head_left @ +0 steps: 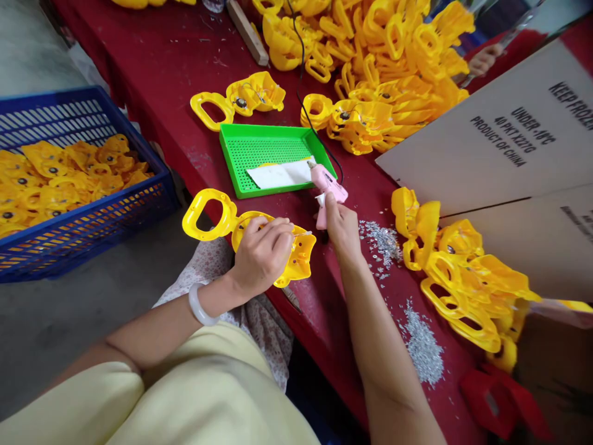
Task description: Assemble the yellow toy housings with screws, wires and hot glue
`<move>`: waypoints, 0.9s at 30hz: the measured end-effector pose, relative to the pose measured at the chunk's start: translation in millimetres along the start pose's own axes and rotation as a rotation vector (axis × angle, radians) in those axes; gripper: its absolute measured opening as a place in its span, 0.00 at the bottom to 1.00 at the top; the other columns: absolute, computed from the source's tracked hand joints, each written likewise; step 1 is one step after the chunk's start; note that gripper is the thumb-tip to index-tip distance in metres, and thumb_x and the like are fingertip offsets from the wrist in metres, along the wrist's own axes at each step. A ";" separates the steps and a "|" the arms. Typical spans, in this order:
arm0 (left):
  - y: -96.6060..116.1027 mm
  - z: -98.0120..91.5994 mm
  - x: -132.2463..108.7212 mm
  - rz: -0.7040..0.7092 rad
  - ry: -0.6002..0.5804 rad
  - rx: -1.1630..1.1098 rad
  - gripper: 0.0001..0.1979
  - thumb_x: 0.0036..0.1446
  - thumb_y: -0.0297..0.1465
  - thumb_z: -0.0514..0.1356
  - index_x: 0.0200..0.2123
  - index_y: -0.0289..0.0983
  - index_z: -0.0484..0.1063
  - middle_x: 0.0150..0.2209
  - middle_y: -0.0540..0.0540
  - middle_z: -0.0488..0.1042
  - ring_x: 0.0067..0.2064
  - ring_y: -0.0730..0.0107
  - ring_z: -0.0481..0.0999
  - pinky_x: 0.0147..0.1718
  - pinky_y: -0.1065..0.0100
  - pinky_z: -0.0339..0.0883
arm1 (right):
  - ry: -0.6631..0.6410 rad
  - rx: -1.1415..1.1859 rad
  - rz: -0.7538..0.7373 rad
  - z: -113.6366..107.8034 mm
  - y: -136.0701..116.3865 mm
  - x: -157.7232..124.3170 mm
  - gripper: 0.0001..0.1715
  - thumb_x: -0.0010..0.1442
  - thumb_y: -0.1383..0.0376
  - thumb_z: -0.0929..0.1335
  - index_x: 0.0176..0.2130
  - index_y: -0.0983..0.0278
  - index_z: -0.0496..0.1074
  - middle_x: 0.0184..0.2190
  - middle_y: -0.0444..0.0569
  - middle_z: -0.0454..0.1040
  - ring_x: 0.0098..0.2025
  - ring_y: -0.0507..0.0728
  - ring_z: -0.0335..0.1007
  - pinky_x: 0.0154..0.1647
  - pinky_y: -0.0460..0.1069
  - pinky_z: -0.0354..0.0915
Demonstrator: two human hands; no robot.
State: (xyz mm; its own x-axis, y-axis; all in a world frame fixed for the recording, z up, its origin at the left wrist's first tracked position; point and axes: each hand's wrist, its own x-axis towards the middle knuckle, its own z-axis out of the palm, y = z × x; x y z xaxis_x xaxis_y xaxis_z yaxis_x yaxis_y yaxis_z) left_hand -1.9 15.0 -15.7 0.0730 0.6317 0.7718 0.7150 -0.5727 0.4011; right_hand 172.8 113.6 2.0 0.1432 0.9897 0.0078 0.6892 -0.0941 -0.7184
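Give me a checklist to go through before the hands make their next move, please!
1. Left hand has hold of the yellow plastic piece: ok.
2. Right hand is around the handle of the pink glue gun: ok.
3. Glue gun's nozzle points away from the left hand: ok, it is towards the green tray.
4. Glue gun is hot: cannot tell.
5. Black cord is clear of the yellow plastic piece: ok.
6. Silver bits are kept tidy: not ok, some lie scattered around their piles.
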 end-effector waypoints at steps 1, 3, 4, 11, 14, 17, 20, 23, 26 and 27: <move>-0.3 -0.3 -0.3 0.002 0.000 0.000 0.06 0.61 0.19 0.55 0.34 0.35 0.65 0.41 0.42 0.80 0.48 0.63 0.80 0.45 0.59 0.65 | -0.006 -0.048 -0.015 -2.1 0.4 -0.5 0.40 0.55 0.33 0.57 0.24 0.64 0.70 0.21 0.51 0.71 0.27 0.56 0.67 0.29 0.50 0.60; -0.8 -0.8 -0.7 0.003 -0.005 -0.007 0.06 0.61 0.19 0.54 0.35 0.35 0.66 0.41 0.42 0.80 0.48 0.63 0.79 0.46 0.58 0.65 | 0.002 -0.108 -0.042 -4.8 0.6 -2.1 0.41 0.56 0.33 0.54 0.22 0.63 0.68 0.20 0.52 0.70 0.26 0.56 0.65 0.29 0.50 0.58; -0.9 -1.1 -0.7 0.003 -0.007 -0.012 0.06 0.61 0.19 0.54 0.36 0.35 0.66 0.41 0.42 0.80 0.49 0.63 0.79 0.46 0.58 0.66 | 0.017 -0.129 -0.052 -5.4 0.4 -3.1 0.41 0.57 0.33 0.54 0.21 0.63 0.66 0.20 0.51 0.70 0.26 0.56 0.64 0.29 0.50 0.57; 0.9 1.4 -1.0 0.021 -0.024 -0.045 0.06 0.62 0.20 0.53 0.36 0.36 0.67 0.41 0.42 0.81 0.49 0.63 0.79 0.45 0.58 0.67 | 0.123 -0.238 -0.054 -7.8 -3.5 -9.3 0.36 0.61 0.38 0.55 0.22 0.62 0.65 0.21 0.51 0.69 0.26 0.56 0.63 0.32 0.51 0.55; 3.2 2.8 -2.4 0.034 -0.026 -0.054 0.06 0.62 0.20 0.53 0.35 0.35 0.66 0.41 0.42 0.81 0.49 0.63 0.79 0.45 0.58 0.66 | 0.185 -0.289 -0.076 -14.7 -5.8 -17.9 0.34 0.63 0.42 0.55 0.29 0.65 0.72 0.28 0.55 0.75 0.32 0.59 0.67 0.36 0.52 0.58; 5.5 1.5 -2.7 0.066 -0.038 -0.084 0.07 0.62 0.20 0.53 0.35 0.35 0.66 0.40 0.43 0.80 0.49 0.64 0.79 0.44 0.59 0.66 | 0.265 -0.218 -0.169 -27.7 -9.5 -39.6 0.26 0.63 0.48 0.60 0.39 0.65 0.74 0.37 0.57 0.77 0.38 0.59 0.70 0.42 0.53 0.61; 6.9 -1.7 -1.5 0.127 -0.058 -0.107 0.06 0.62 0.20 0.54 0.34 0.35 0.68 0.41 0.42 0.80 0.49 0.63 0.79 0.44 0.60 0.67 | 0.134 0.048 -0.188 -41.4 -15.9 -73.1 0.19 0.61 0.53 0.65 0.42 0.63 0.75 0.36 0.51 0.77 0.35 0.55 0.70 0.39 0.51 0.65; 7.5 -4.2 0.2 0.180 -0.085 -0.089 0.06 0.62 0.22 0.56 0.33 0.35 0.70 0.42 0.42 0.80 0.48 0.62 0.79 0.45 0.60 0.68 | -0.056 0.274 -0.073 -47.6 -19.8 -104.6 0.15 0.58 0.55 0.68 0.41 0.61 0.76 0.33 0.47 0.78 0.33 0.53 0.71 0.37 0.49 0.67; 8.5 -5.3 1.8 0.222 -0.110 -0.063 0.07 0.62 0.23 0.56 0.32 0.35 0.71 0.42 0.42 0.80 0.48 0.62 0.79 0.45 0.59 0.69 | -0.099 0.365 -0.024 -45.3 -14.9 -122.8 0.11 0.55 0.57 0.72 0.38 0.60 0.76 0.34 0.46 0.78 0.34 0.52 0.72 0.38 0.49 0.68; 8.9 -5.5 2.3 0.235 -0.116 -0.054 0.07 0.62 0.23 0.56 0.31 0.35 0.71 0.42 0.42 0.80 0.47 0.61 0.80 0.45 0.60 0.69 | -0.092 0.374 -0.028 -43.5 -11.8 -125.9 0.10 0.55 0.57 0.72 0.36 0.60 0.76 0.33 0.45 0.78 0.34 0.52 0.71 0.38 0.48 0.68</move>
State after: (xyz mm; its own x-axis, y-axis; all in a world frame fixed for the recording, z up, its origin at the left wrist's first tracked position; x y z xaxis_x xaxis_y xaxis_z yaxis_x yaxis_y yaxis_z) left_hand 0.9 8.4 -7.6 0.3137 0.5317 0.7866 0.6313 -0.7357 0.2455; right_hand 177.6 -14.6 39.8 0.0521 0.9985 -0.0189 0.3827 -0.0375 -0.9231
